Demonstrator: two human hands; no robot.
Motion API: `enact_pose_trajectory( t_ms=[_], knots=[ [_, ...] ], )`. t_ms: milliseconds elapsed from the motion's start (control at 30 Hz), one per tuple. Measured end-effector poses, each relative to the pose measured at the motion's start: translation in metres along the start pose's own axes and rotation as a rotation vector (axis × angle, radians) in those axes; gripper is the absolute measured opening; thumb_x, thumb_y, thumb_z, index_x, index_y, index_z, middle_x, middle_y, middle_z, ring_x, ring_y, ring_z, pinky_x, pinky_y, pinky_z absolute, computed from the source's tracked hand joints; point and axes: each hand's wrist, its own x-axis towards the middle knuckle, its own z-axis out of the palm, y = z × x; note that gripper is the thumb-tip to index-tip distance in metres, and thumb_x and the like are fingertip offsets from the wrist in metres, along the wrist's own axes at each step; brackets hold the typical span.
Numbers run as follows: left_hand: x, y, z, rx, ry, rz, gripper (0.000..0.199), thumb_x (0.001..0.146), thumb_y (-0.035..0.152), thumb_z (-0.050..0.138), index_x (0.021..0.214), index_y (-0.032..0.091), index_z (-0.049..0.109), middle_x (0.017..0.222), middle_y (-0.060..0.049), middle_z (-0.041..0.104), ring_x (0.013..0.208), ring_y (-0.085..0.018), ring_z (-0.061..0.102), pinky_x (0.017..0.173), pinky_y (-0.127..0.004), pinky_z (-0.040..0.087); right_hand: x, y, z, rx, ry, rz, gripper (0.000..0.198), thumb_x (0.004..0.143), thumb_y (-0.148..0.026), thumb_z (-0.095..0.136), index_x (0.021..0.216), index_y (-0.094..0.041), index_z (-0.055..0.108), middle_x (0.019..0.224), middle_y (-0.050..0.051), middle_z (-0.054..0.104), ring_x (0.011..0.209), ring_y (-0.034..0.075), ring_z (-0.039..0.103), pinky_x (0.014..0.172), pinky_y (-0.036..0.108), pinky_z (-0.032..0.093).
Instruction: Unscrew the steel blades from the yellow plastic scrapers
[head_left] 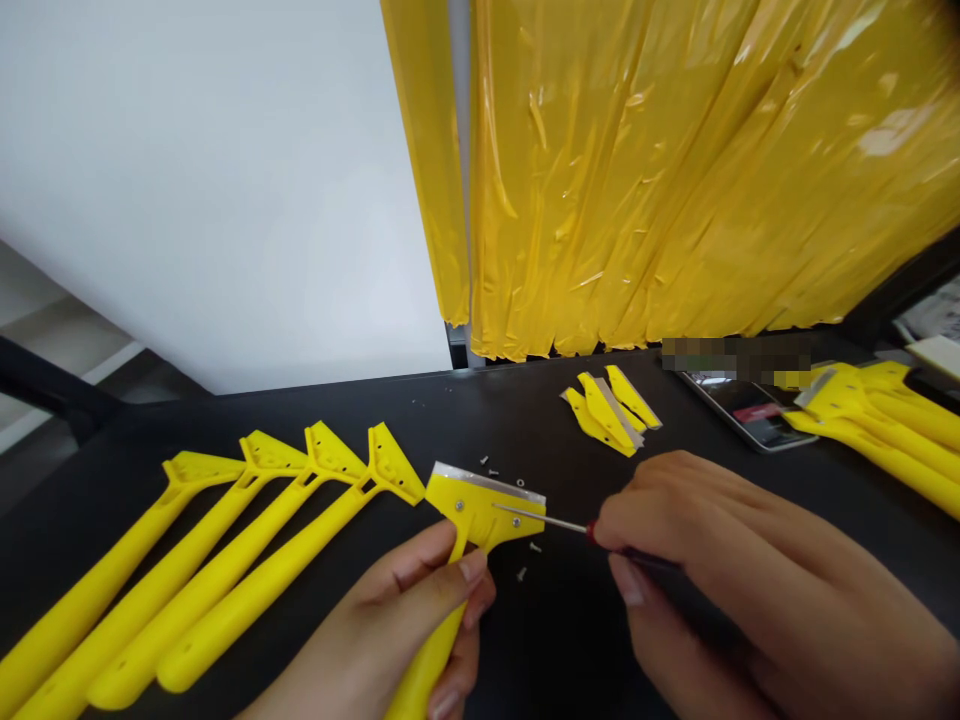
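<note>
My left hand (424,610) is wrapped round the handle of a yellow scraper (487,510), whose head has a metal blade along its far edge and two screws in its face. In my right hand (697,560) is a screwdriver (559,523) with a thin metal shaft and a dark red handle mostly hidden by the fingers. Its shaft lies across the scraper head, the tip between the two screws; whether it touches the surface I cannot tell. Several loose screws (534,547) and a small nut (520,483) lie around the scraper head.
Several yellow scraper handles (262,580) lie in a row at left on the black table (360,400). Yellow head pieces with blades (607,410) sit toward the back. A phone (750,410) and more scrapers (862,400) are at right. Yellow plastic sheeting (637,180) hangs behind.
</note>
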Motion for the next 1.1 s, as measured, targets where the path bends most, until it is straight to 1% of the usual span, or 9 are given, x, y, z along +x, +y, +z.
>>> enact_pose_trajectory(
  t_ms=[133,233,333,433,533,700,867,1000,1100],
  knots=[
    [-0.0021,0.0,0.001,-0.002,0.005,0.008,0.032,0.1,0.05,0.063,0.083,0.024,0.052,0.055,0.006,0.048,0.04,-0.007,0.03,0.039,-0.018,0.028,-0.0009,-0.0032,-0.0013,-0.031,0.084,-0.032,0.036,0.079,0.003,0.05,0.103,-0.023,0.057,0.069,-0.004,0.059,0.06,0.016,0.058,0.056,0.034,0.044],
    [-0.0026,-0.0004,0.0009,-0.004,0.003,0.004,0.033,0.099,0.051,0.064,0.083,0.024,0.052,0.054,0.006,0.048,0.04,-0.007,0.029,0.039,-0.018,0.028,-0.0026,-0.0041,-0.0007,-0.003,0.052,-0.006,0.036,0.075,0.002,0.049,0.099,-0.023,0.058,0.068,-0.003,0.058,0.059,0.017,0.055,0.054,0.035,0.041],
    [-0.0016,-0.0003,0.0012,0.006,0.002,0.015,0.034,0.099,0.051,0.064,0.082,0.024,0.052,0.054,0.005,0.048,0.04,-0.008,0.029,0.039,-0.018,0.028,-0.0029,-0.0039,-0.0007,0.004,-0.014,0.048,0.034,0.076,0.001,0.049,0.099,-0.022,0.06,0.07,-0.003,0.058,0.061,0.017,0.056,0.055,0.034,0.041],
    [0.0003,0.0,0.0018,0.011,0.006,0.006,0.033,0.1,0.051,0.063,0.083,0.024,0.053,0.053,0.005,0.048,0.042,-0.008,0.029,0.04,-0.018,0.029,-0.0017,-0.0049,-0.0015,0.003,-0.023,0.06,0.022,0.084,-0.001,0.049,0.086,-0.022,0.054,0.071,-0.002,0.06,0.062,0.015,0.057,0.057,0.033,0.042],
    [0.0011,0.0,0.0011,0.004,-0.001,-0.004,0.033,0.098,0.052,0.064,0.084,0.024,0.053,0.054,0.005,0.049,0.041,-0.008,0.029,0.04,-0.018,0.029,-0.0009,-0.0071,-0.0015,0.009,-0.02,0.048,0.025,0.095,-0.005,0.049,0.077,-0.023,0.047,0.07,-0.001,0.059,0.061,0.014,0.057,0.057,0.032,0.042],
    [-0.0007,-0.0001,-0.0016,0.019,0.001,-0.003,0.035,0.097,0.055,0.065,0.084,0.024,0.054,0.052,0.005,0.047,0.042,-0.008,0.029,0.04,-0.019,0.03,-0.002,-0.0065,0.0013,-0.017,-0.056,0.075,0.025,0.099,-0.005,0.047,0.081,-0.021,0.053,0.073,-0.001,0.062,0.066,0.015,0.059,0.062,0.033,0.045],
    [0.0008,-0.0001,-0.0008,0.013,0.003,-0.014,0.034,0.099,0.053,0.064,0.084,0.024,0.054,0.053,0.006,0.046,0.042,-0.008,0.028,0.04,-0.018,0.028,-0.0031,-0.0004,0.0036,-0.028,-0.051,-0.049,0.022,0.1,-0.007,0.048,0.085,-0.021,0.059,0.072,-0.001,0.062,0.063,0.016,0.057,0.06,0.034,0.043],
    [0.0023,-0.0007,-0.0003,0.019,0.012,0.001,0.034,0.097,0.052,0.066,0.083,0.024,0.054,0.053,0.005,0.049,0.042,-0.008,0.031,0.04,-0.018,0.029,-0.0023,-0.0055,0.0006,-0.064,-0.047,-0.004,0.026,0.098,-0.003,0.048,0.084,-0.019,0.062,0.072,0.0,0.064,0.064,0.016,0.058,0.063,0.034,0.044],
    [0.0024,-0.0012,-0.0009,0.022,0.012,-0.008,0.035,0.096,0.054,0.067,0.084,0.023,0.056,0.055,0.004,0.049,0.043,-0.008,0.032,0.04,-0.018,0.03,-0.0015,-0.0094,-0.0015,-0.076,-0.035,-0.013,0.025,0.096,-0.002,0.047,0.089,-0.018,0.065,0.075,0.001,0.066,0.067,0.017,0.059,0.065,0.034,0.045]
  ],
)
